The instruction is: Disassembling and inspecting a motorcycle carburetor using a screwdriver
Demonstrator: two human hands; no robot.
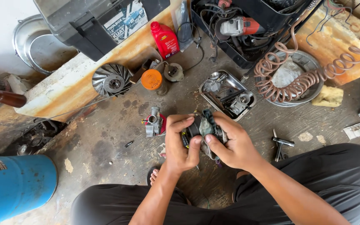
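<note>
Both my hands meet at the middle of the head view over a stained concrete floor. My left hand (180, 143) and my right hand (230, 143) together grip a small dark engine part (193, 129) wrapped in a grey-green rag (207, 125). The part is mostly hidden by fingers and cloth. Just left of my left hand a small carburetor (153, 121) with a red body stands on the floor, apart from my fingers.
A metal tray (228, 93) of small parts lies beyond my hands. A round fan wheel (112, 79), orange can (151, 79), red oil bottle (164, 39), black toolbox (96, 18), coiled copper hose (301, 79), T-wrench (281, 143) and blue cylinder (15, 183) surround me.
</note>
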